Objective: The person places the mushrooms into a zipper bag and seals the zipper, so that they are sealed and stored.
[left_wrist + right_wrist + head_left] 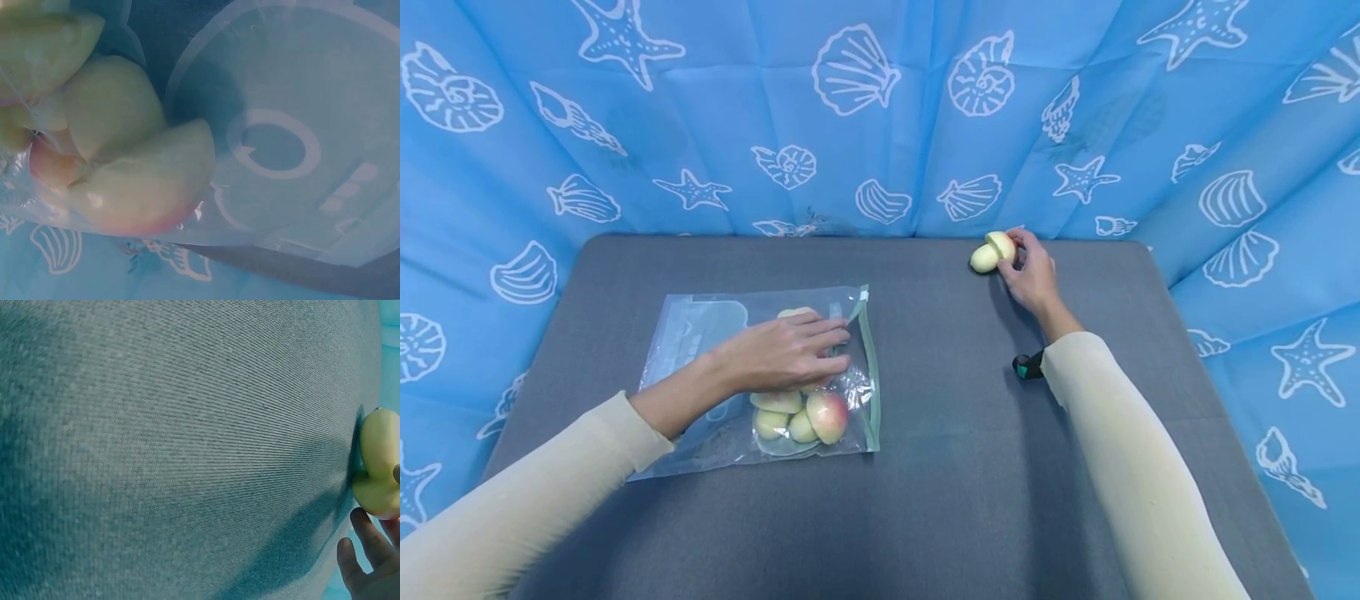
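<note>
My right hand (1032, 277) pinches a pale yellow mushroom (987, 257) with a pinkish patch on its cap, between thumb and fingers near the table's back edge. In the right wrist view that mushroom (380, 450) shows at the right border, close to the table surface, with fingertips (357, 515) at its cap. A clear zip bag (715, 433) lies flat on the left, its green-edged mouth facing right. Several yellow and pink mushrooms (827, 417) are inside it. Over them, my left hand (786, 354) rests on the bag with fingers extended; it partly hides them.
A small black and teal object (1028, 365) lies beside the right sleeve, partly hidden by it. The grey table (940, 500) is bordered at the back and sides by a blue curtain (917, 108) with shell and starfish prints.
</note>
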